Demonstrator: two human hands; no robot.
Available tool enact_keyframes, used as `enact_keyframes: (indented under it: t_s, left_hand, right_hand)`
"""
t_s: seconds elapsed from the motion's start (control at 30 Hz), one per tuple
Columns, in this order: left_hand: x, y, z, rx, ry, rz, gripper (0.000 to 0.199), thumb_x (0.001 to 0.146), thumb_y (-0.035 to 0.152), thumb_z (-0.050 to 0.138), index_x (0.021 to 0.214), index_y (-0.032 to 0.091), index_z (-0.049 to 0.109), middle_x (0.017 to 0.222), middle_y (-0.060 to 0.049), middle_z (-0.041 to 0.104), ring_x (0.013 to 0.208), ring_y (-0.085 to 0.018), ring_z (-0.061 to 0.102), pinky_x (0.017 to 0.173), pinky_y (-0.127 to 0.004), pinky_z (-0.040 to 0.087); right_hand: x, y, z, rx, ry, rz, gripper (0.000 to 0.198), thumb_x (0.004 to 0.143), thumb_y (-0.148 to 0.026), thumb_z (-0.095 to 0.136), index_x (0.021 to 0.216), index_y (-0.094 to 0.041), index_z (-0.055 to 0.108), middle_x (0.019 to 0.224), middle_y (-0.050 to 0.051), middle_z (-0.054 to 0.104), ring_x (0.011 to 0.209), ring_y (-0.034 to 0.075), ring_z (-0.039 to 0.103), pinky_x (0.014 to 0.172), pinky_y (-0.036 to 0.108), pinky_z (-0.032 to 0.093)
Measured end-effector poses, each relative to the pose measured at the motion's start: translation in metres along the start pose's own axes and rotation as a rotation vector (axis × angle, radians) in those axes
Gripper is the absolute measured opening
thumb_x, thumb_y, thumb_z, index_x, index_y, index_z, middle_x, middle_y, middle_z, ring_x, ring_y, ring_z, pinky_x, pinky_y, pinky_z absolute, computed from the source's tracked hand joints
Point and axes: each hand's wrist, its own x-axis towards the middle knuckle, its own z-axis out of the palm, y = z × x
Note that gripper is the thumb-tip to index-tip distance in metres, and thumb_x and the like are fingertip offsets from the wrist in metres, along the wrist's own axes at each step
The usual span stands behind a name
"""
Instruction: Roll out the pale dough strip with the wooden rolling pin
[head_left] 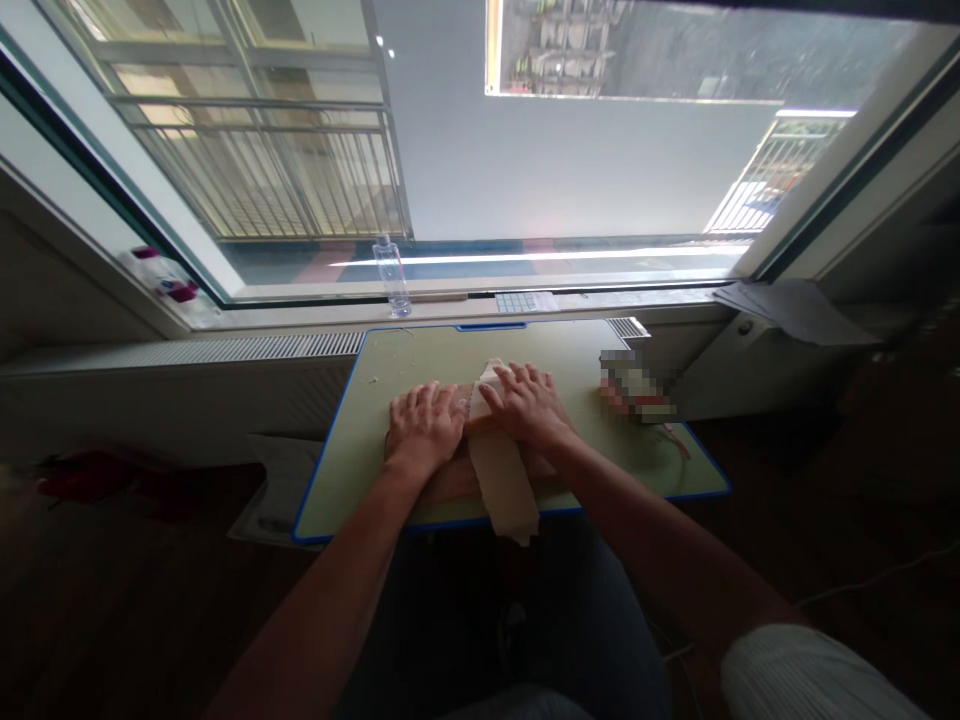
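Note:
My left hand (427,420) lies palm down, fingers forward, on a brownish flat piece that looks like a wooden board (450,482). My right hand (531,405) presses flat, fingers spread, over the upper part of a long cream strip (504,485), which could be rolled dough or cloth. A rounded, wood-coloured ridge (481,427) crosses the strip between the hands; its ends are hidden under them. The strip's near end hangs past the front edge of the small green table (352,450).
A blurred-out item (637,385) sits on the table's right side. Small pale crumbs (373,380) dot its left. On the sill stand a clear bottle (391,275) and a keypad-like object (521,301). Papers (795,315) lie at the right; a cable (877,575) runs along the floor.

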Motion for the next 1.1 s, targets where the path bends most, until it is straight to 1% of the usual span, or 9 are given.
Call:
enact_keyframes:
  t_s: [0.07, 0.2, 0.43, 0.57, 0.67, 0.8, 0.87, 0.97, 1.1]
  left_hand:
    - [0.013, -0.004, 0.0, -0.015, -0.034, 0.001, 0.058, 0.108, 0.054, 0.032, 0.154, 0.032, 0.058, 0.166, -0.01, 0.052, 0.153, -0.033, 0.044, 0.128, -0.062, 0.029]
    - [0.039, -0.012, 0.003, -0.032, -0.094, -0.001, 0.058, 0.108, 0.054, 0.031, 0.157, 0.033, 0.055, 0.169, -0.009, 0.048, 0.156, -0.032, 0.04, 0.128, -0.063, 0.028]
    - [0.074, -0.024, 0.009, -0.025, -0.156, 0.026, 0.059, 0.108, 0.054, 0.032, 0.157, 0.029, 0.055, 0.169, -0.012, 0.047, 0.154, -0.035, 0.042, 0.126, -0.065, 0.031]
    - [0.088, -0.027, 0.01, -0.03, -0.147, 0.017, 0.059, 0.107, 0.054, 0.033, 0.154, 0.026, 0.058, 0.167, -0.015, 0.049, 0.151, -0.037, 0.045, 0.125, -0.067, 0.032]
    - [0.088, -0.026, 0.009, -0.04, -0.118, 0.013, 0.057, 0.107, 0.052, 0.036, 0.15, 0.024, 0.061, 0.163, -0.016, 0.053, 0.148, -0.037, 0.048, 0.123, -0.066, 0.033]
    - [0.068, -0.02, 0.008, -0.06, -0.079, 0.041, 0.054, 0.108, 0.05, 0.035, 0.149, 0.026, 0.062, 0.161, -0.014, 0.056, 0.147, -0.036, 0.049, 0.124, -0.065, 0.034]
    - [0.051, -0.017, 0.008, -0.062, -0.049, 0.074, 0.055, 0.109, 0.05, 0.035, 0.15, 0.027, 0.062, 0.161, -0.013, 0.056, 0.148, -0.035, 0.049, 0.124, -0.064, 0.033]
    - [0.024, -0.012, 0.008, -0.069, 0.0, 0.113, 0.055, 0.109, 0.052, 0.037, 0.151, 0.028, 0.063, 0.161, -0.014, 0.057, 0.149, -0.036, 0.048, 0.126, -0.064, 0.032]
    - [-0.007, -0.006, 0.008, -0.115, 0.056, 0.129, 0.051, 0.107, 0.051, 0.045, 0.148, 0.029, 0.066, 0.162, -0.014, 0.057, 0.15, -0.038, 0.047, 0.127, -0.065, 0.029]
  right_hand:
    - [0.014, 0.0, 0.003, 0.017, -0.009, 0.003, 0.067, 0.109, -0.067, 0.033, 0.164, -0.03, 0.047, 0.17, 0.009, 0.046, 0.154, 0.036, 0.037, 0.125, 0.057, 0.028]
    - [0.041, -0.001, 0.009, 0.056, -0.02, 0.02, 0.073, 0.108, -0.073, 0.03, 0.16, -0.027, 0.052, 0.168, 0.011, 0.048, 0.153, 0.037, 0.038, 0.125, 0.059, 0.028]
    - [0.074, -0.004, 0.008, 0.126, -0.113, 0.056, 0.083, 0.106, -0.078, 0.028, 0.16, -0.019, 0.05, 0.166, 0.017, 0.049, 0.152, 0.037, 0.039, 0.125, 0.061, 0.026]
    - [0.091, -0.004, 0.014, 0.146, -0.119, 0.071, 0.086, 0.105, -0.079, 0.028, 0.159, -0.015, 0.051, 0.164, 0.019, 0.051, 0.151, 0.039, 0.039, 0.123, 0.064, 0.025]
    - [0.096, -0.004, 0.017, 0.142, -0.1, 0.061, 0.085, 0.105, -0.078, 0.029, 0.157, -0.015, 0.052, 0.162, 0.02, 0.052, 0.15, 0.039, 0.04, 0.123, 0.063, 0.025]
    - [0.079, -0.003, 0.014, 0.13, -0.078, 0.036, 0.082, 0.106, -0.076, 0.031, 0.158, -0.017, 0.052, 0.162, 0.018, 0.053, 0.149, 0.038, 0.042, 0.122, 0.061, 0.028]
    - [0.06, -0.002, 0.01, 0.11, -0.065, 0.029, 0.077, 0.107, -0.073, 0.033, 0.159, -0.019, 0.052, 0.164, 0.015, 0.051, 0.149, 0.038, 0.042, 0.122, 0.06, 0.03]
    - [0.026, -0.001, 0.005, 0.066, -0.005, 0.006, 0.068, 0.109, -0.065, 0.036, 0.162, -0.023, 0.049, 0.166, 0.012, 0.051, 0.15, 0.038, 0.042, 0.122, 0.058, 0.031]
    - [-0.015, 0.0, 0.004, 0.017, 0.074, -0.009, 0.063, 0.11, -0.057, 0.042, 0.157, -0.018, 0.055, 0.164, 0.015, 0.052, 0.152, 0.04, 0.039, 0.126, 0.058, 0.024]
